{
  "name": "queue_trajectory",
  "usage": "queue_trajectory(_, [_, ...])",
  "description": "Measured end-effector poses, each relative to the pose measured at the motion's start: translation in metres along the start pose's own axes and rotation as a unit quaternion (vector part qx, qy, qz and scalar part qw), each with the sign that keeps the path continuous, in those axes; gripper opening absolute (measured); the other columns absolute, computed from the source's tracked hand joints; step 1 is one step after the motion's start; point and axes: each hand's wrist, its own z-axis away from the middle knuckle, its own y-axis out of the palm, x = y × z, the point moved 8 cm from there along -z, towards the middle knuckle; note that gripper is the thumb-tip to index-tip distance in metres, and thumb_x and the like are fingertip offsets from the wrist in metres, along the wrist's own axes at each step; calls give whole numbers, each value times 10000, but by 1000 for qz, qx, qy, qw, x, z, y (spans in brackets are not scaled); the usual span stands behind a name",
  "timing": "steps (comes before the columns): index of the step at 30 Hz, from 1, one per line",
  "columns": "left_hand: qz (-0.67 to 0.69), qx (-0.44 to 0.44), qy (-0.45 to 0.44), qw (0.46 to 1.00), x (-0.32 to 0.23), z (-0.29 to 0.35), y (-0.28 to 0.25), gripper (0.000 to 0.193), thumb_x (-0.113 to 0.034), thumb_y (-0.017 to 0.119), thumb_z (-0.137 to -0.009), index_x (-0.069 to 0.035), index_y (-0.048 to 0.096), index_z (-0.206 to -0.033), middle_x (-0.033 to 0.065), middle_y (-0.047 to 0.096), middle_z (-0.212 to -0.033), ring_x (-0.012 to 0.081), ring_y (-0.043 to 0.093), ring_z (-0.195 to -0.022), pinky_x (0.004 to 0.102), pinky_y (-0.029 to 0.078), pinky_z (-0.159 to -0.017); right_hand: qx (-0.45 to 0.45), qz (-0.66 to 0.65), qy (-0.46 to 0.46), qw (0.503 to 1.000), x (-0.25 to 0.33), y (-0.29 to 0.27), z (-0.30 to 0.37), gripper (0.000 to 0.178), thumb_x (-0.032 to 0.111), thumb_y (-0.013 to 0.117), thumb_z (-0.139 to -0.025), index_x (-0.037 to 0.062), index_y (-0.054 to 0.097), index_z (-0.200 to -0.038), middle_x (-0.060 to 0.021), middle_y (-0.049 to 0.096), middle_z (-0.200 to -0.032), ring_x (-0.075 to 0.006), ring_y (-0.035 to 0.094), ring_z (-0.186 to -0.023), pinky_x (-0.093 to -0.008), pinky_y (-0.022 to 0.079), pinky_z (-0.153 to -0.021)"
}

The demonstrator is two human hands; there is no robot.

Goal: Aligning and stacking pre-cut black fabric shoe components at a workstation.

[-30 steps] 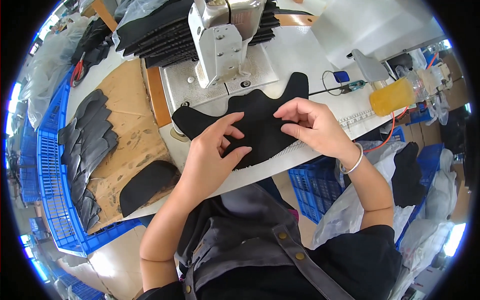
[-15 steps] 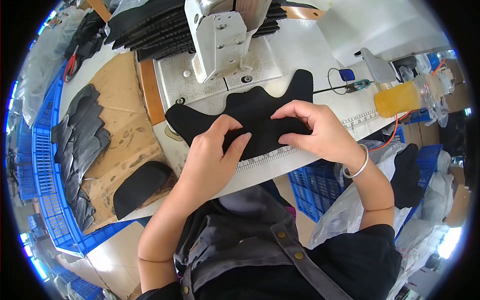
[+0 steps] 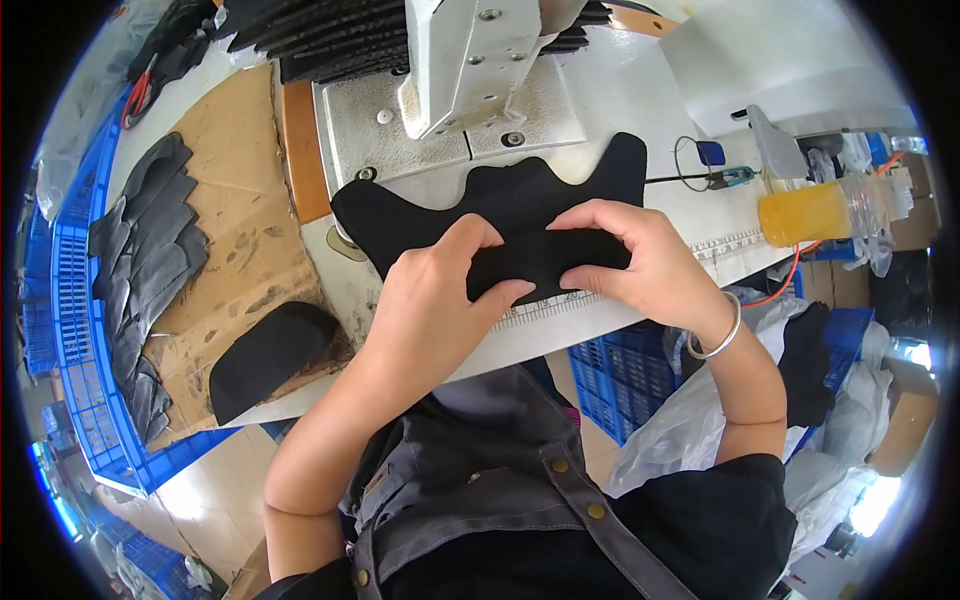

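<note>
A black fabric piece [image 3: 520, 195] with a wavy far edge and a pointed lobe at each end lies on the white table in front of the sewing machine. Its near part is bent up into a roll or fold between my hands. At the left of that fold, my left hand [image 3: 430, 285] grips the fabric, index finger on the far side and thumb on the near side. My right hand [image 3: 650, 260], a bangle at its wrist, pinches the right part the same way. Curled fingers hide some of the cloth beneath each palm.
The white sewing machine [image 3: 470, 75] stands just beyond the fabric. Left are cardboard [image 3: 235, 180], a stack of dark grey pieces [image 3: 155, 235], a loose black piece [image 3: 275, 360] and a blue crate [image 3: 80, 330]. Right are thread snips [image 3: 735, 177] and a bottle of yellow liquid [image 3: 800, 215].
My hands have come slightly closer together, and the near part of the fabric now shows a clearer raised fold. The whole view has shifted a little.
</note>
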Motion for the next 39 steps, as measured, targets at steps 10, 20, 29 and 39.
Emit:
queue_trajectory(10, [-8,-7,50,999,-2,0,2,344,-175,762,-735,-11,532,-932,191,624,-723,374,627,-657,391,490,-588,-1,14,9,1000,0,0,-1,377,64,760,-705,14,629,-1055,-78,664,-1003,-169,622,-937,-285,465,-858])
queue_trajectory(20, [-50,-1,55,997,-7,2,3,353,-180,746,-751,-12,523,-966,186,662,-829,370,646,-714,409,511,-623,-1,27,1,1000,-2,0,-1,390,72,768,-704,15,628,-1063,-78,666,-1004,-178,627,-941,-289,468,-859])
queue_trajectory(29, [-65,-5,64,996,-8,3,4,355,-186,743,-753,-20,518,-971,178,660,-796,359,651,-708,405,512,-604,-14,71,-49,996,8,0,-3,431,89,789,-679,36,627,-1075,-88,663,-1016,-218,633,-936,-303,477,-855])
queue_trajectory(39, [-172,66,5,983,-1,-1,-22,265,-224,714,-775,-12,556,-803,137,609,-669,317,605,-636,395,462,-573,33,108,35,993,15,9,-12,526,83,806,-627,58,520,-1067,-106,619,-925,-273,608,-862,-342,478,-800])
